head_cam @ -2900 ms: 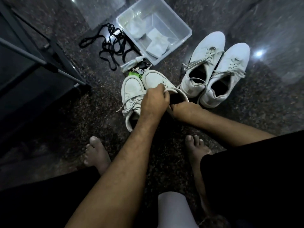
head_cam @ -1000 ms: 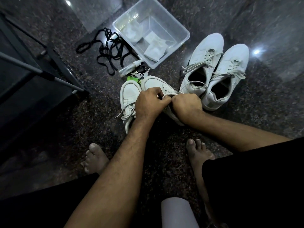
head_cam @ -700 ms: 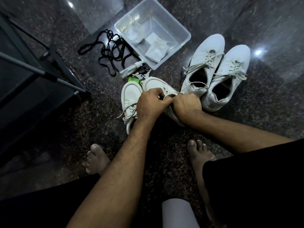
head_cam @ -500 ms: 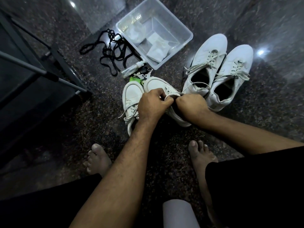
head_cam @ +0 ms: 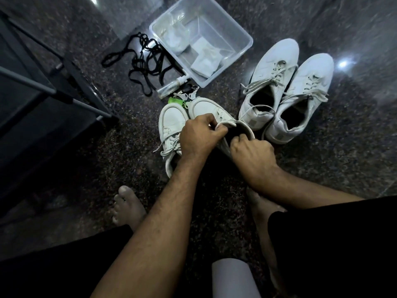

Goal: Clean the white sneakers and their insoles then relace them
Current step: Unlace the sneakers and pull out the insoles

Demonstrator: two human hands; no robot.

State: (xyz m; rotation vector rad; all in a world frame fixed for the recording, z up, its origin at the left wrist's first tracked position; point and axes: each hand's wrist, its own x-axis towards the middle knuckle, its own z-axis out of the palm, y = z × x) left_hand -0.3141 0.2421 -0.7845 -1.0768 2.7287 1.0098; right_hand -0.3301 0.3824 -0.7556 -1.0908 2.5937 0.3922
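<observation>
Two pairs of white sneakers stand on the dark stone floor. In the near pair, the left sneaker (head_cam: pixel 171 123) lies laced and untouched. My left hand (head_cam: pixel 200 137) grips the tongue and lace area of the right sneaker (head_cam: pixel 206 108). My right hand (head_cam: pixel 251 153) holds that shoe's heel collar, fingers curled over the rim. The shoe's dark opening shows between the two hands. The far pair (head_cam: pixel 285 91) stands to the right with loose laces and open mouths.
A clear plastic tub (head_cam: pixel 240 37) with white cloths stands behind the shoes. Black laces (head_cam: pixel 148 63) lie left of it, a small spray bottle (head_cam: pixel 169 88) and a green object (head_cam: pixel 175 101) beside. A dark stand (head_cam: pixel 64 93) is on the left. My bare feet are close below.
My right hand has slid from the lace area back to the heel collar, and the shoe's mouth is now spread wide. My left hand has kept its grip at the tongue.
</observation>
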